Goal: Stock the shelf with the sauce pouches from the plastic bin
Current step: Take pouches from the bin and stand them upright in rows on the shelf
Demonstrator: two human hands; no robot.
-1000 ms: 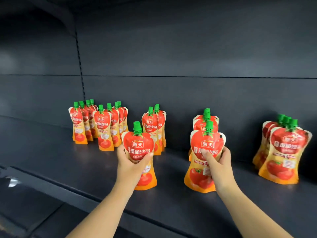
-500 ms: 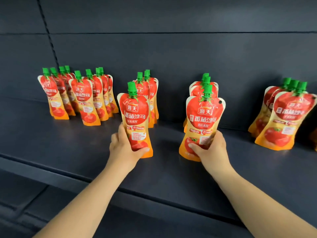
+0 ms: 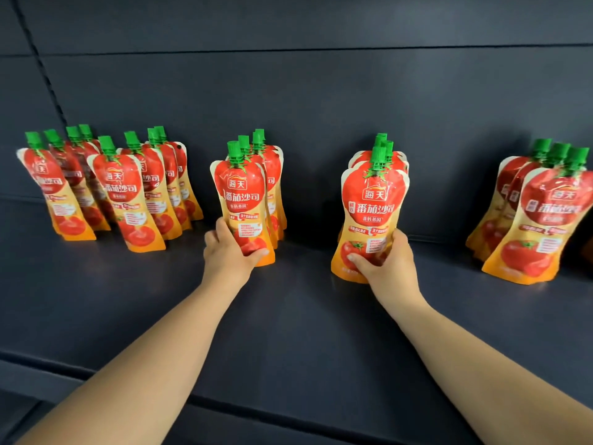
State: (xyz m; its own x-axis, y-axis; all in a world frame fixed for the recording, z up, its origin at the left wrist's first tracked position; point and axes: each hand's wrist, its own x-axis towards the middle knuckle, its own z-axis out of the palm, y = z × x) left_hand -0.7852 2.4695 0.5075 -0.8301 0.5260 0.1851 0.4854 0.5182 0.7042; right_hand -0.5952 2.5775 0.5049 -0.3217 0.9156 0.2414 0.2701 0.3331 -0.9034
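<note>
With several rows already standing on the dark shelf [image 3: 288,316], the left hand [image 3: 229,255] and right hand [image 3: 386,264] are each gripping a tomato sauce pouch [image 3: 240,200], fronting two short rows; the bin is out of sight.

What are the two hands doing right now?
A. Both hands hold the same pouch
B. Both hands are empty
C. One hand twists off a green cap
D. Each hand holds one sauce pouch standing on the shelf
D: the left hand grips one sauce pouch and the right hand grips another pouch, both upright on the shelf.
</note>
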